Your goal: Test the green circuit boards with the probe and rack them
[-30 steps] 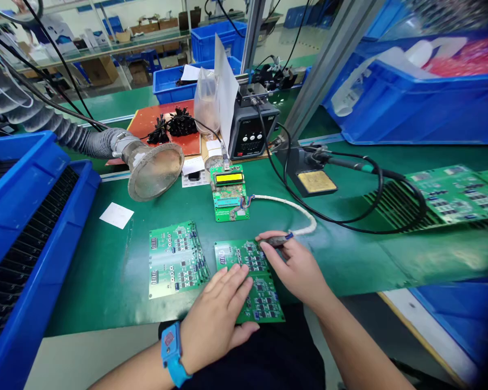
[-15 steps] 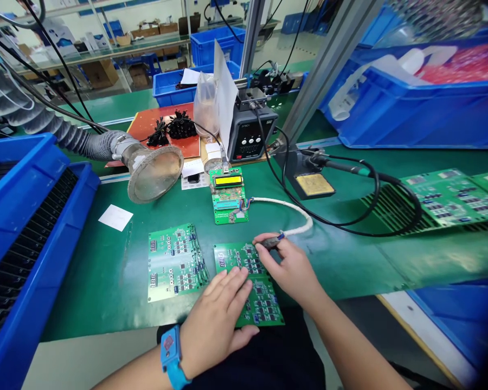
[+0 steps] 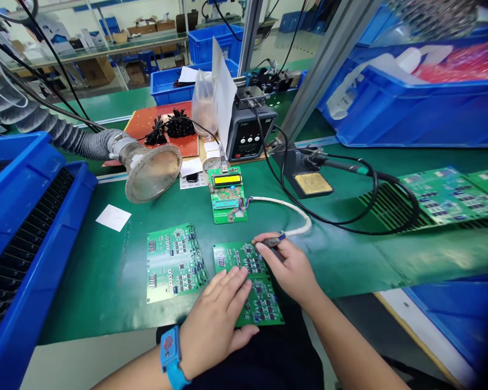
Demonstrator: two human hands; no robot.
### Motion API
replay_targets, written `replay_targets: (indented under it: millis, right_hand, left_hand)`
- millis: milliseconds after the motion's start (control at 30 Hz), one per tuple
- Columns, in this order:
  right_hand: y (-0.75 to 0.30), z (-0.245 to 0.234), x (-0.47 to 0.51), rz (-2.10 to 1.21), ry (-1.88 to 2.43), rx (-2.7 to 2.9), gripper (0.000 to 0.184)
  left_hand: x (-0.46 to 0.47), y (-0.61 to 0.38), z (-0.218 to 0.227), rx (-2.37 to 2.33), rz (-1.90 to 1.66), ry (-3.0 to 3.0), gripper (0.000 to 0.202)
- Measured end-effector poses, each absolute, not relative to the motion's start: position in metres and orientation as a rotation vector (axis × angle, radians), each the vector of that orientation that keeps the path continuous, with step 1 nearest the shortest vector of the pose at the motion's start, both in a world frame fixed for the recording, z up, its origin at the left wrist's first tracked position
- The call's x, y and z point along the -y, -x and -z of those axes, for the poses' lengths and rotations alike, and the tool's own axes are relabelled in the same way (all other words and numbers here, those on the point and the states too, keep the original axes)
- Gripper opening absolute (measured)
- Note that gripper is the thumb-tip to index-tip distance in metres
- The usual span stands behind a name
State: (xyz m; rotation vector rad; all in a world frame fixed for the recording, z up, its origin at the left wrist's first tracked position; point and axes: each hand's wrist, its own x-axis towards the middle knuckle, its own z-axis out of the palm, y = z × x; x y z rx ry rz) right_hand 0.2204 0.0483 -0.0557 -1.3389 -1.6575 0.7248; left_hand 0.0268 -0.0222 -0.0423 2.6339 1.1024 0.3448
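Under my left hand [image 3: 222,311] lies a green circuit board panel [image 3: 266,303] at the table's front edge; the fingers rest flat across its left part, and a blue strap circles the wrist. My right hand [image 3: 290,265] pinches a dark probe [image 3: 273,241] whose tip is at the panel's upper part, near a chip. From the probe a white sleeved cable [image 3: 303,216] curves back to a small programmer board [image 3: 228,208] with a lit yellow display [image 3: 228,180]. Left of the panel, more circuit boards [image 3: 168,276] lie stacked slightly askew.
A fume extractor hood [image 3: 154,176] hangs at the left beside blue bins [image 3: 65,216]. Behind stands a soldering station [image 3: 250,132], with its iron in a holder [image 3: 311,184]. More boards [image 3: 439,195] lie in a rack at right, below a big blue bin [image 3: 415,114].
A small blue light now shows on the programmer board below its display. Both hands keep their places on the panel; the view has shifted slightly.
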Motion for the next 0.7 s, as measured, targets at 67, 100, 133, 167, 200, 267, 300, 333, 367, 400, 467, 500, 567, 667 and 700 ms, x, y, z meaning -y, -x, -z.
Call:
replay_targets:
  millis: [67,100,133,167,200,267,300,333,367,400,467,500,567,667,700]
  right_hand:
    - [-0.2215,0.0569,-0.0481,-0.751,1.339,1.650,0.015]
    - [-0.2219,0.0572,-0.0480,-0.762,1.340,1.647,0.015]
    - [-0.2221,0.0573,-0.0479,-0.772,1.342,1.644,0.015]
    - [-0.2223,0.0573,-0.0478,-0.778,1.344,1.642,0.015]
    - [-0.2222,0.0572,-0.0478,-0.780,1.348,1.640,0.015]
    - [-0.2218,0.0571,-0.0479,-0.778,1.354,1.640,0.016]
    - [-0.2215,0.0571,-0.0480,-0.775,1.358,1.640,0.016]
    - [-0.2212,0.0573,-0.0482,-0.771,1.362,1.639,0.016]
    - [-0.2208,0.0574,-0.0483,-0.769,1.366,1.638,0.017]
    - [-0.2205,0.0575,-0.0485,-0.768,1.371,1.636,0.017]
    - [-0.2199,0.0572,-0.0486,-0.764,1.378,1.636,0.017]
    - [-0.2197,0.0567,-0.0487,-0.760,1.382,1.638,0.018]
    - [-0.2193,0.0552,-0.0486,-0.751,1.391,1.642,0.018]
    - [-0.2189,0.0528,-0.0485,-0.745,1.400,1.646,0.018]
    - [-0.2187,0.0522,-0.0484,-0.743,1.402,1.646,0.018]
  left_hand:
    - [0.0234,-0.0261,0.0434,-1.095,-0.364,-2.611,0.070]
    - [0.0243,-0.0256,0.0440,-1.088,-0.382,-2.597,0.069]
    - [0.0252,-0.0248,0.0445,-1.080,-0.404,-2.581,0.066]
    - [0.0261,-0.0240,0.0450,-1.072,-0.431,-2.564,0.060]
    - [0.0270,-0.0232,0.0453,-1.063,-0.459,-2.547,0.051]
    - [0.0281,-0.0218,0.0456,-1.051,-0.501,-2.515,0.034]
    - [0.0283,-0.0214,0.0457,-1.047,-0.512,-2.504,0.029]
    - [0.0284,-0.0211,0.0456,-1.045,-0.516,-2.494,0.026]
    - [0.0284,-0.0210,0.0456,-1.043,-0.517,-2.487,0.025]
    - [0.0282,-0.0211,0.0455,-1.042,-0.517,-2.481,0.024]
    - [0.0279,-0.0216,0.0453,-1.041,-0.520,-2.472,0.023]
    - [0.0278,-0.0219,0.0451,-1.043,-0.522,-2.468,0.022]
    - [0.0276,-0.0223,0.0445,-1.044,-0.516,-2.462,0.021]
    - [0.0278,-0.0226,0.0437,-1.050,-0.488,-2.458,0.021]
    - [0.0279,-0.0226,0.0437,-1.052,-0.480,-2.460,0.020]
